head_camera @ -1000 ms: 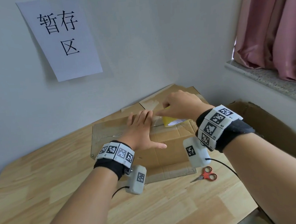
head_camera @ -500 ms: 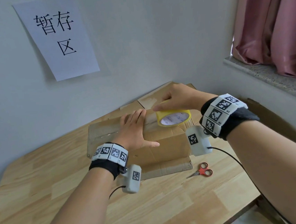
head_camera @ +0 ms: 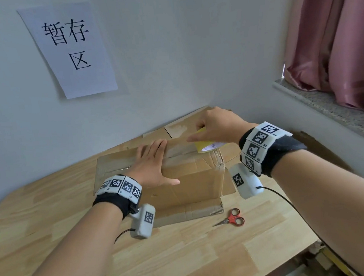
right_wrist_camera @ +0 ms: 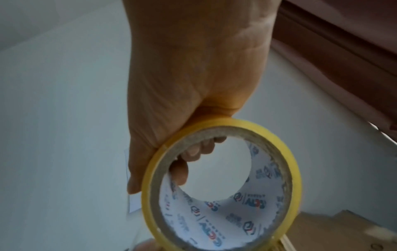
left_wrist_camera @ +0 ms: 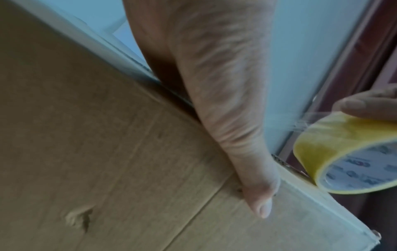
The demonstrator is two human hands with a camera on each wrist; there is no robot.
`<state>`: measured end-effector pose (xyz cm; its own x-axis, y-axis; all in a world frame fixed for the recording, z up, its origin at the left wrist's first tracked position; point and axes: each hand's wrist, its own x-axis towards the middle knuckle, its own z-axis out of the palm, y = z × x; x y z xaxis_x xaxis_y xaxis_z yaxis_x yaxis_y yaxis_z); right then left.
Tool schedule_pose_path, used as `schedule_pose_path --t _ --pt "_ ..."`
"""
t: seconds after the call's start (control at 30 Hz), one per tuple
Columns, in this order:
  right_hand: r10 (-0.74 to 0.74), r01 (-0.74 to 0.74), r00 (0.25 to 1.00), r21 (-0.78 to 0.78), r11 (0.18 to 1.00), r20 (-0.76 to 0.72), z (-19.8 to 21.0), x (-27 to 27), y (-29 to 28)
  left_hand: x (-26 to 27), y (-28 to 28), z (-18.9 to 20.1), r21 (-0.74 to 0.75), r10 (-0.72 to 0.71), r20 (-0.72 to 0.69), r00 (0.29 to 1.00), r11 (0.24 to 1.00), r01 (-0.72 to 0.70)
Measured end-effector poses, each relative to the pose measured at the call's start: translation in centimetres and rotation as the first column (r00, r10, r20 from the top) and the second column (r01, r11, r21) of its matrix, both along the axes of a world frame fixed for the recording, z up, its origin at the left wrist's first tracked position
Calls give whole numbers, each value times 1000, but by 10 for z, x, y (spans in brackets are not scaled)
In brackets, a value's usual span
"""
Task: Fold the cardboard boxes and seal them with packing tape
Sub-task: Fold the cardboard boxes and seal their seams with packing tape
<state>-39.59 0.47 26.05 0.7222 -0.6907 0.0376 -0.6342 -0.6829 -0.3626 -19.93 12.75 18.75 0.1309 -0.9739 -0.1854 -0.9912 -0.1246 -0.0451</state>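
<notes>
A folded brown cardboard box (head_camera: 194,181) stands on the wooden table (head_camera: 188,255), its top seam covered by clear tape. My left hand (head_camera: 154,165) lies flat on the box top with straight fingers, the thumb (left_wrist_camera: 255,195) stretched along the front face (left_wrist_camera: 107,161). My right hand (head_camera: 215,126) grips a yellow roll of packing tape (head_camera: 208,145) at the box's right top edge. In the right wrist view my fingers (right_wrist_camera: 193,152) curl through the core of the tape roll (right_wrist_camera: 223,186). A clear strip runs from the tape roll (left_wrist_camera: 348,152) toward the box.
Red-handled scissors (head_camera: 232,218) lie on the table right of the box's front. Flat cardboard (head_camera: 182,124) lies behind the box against the wall. A larger open carton (head_camera: 319,146) stands off the table's right side, under a stone sill (head_camera: 329,106) and pink curtain (head_camera: 333,34).
My right hand has carried the tape roll rightward from the middle of the box top to its right edge. My left hand stays flat on the top.
</notes>
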Motion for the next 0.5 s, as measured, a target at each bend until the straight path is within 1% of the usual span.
schedule_pose_path --t 0.2,0.37,0.5 --pt "32 -30 999 92 995 -23 3 -6 -10 -3 4 -3 -7 18 3 1000 1000 -18" --pt "35 -34 999 81 996 -9 2 -9 -17 -2 0 -1 -11 35 -28 999 999 -36" --pt "23 -19 997 53 998 -73 1 -19 -27 -4 3 -2 12 43 -8 999 999 -43"
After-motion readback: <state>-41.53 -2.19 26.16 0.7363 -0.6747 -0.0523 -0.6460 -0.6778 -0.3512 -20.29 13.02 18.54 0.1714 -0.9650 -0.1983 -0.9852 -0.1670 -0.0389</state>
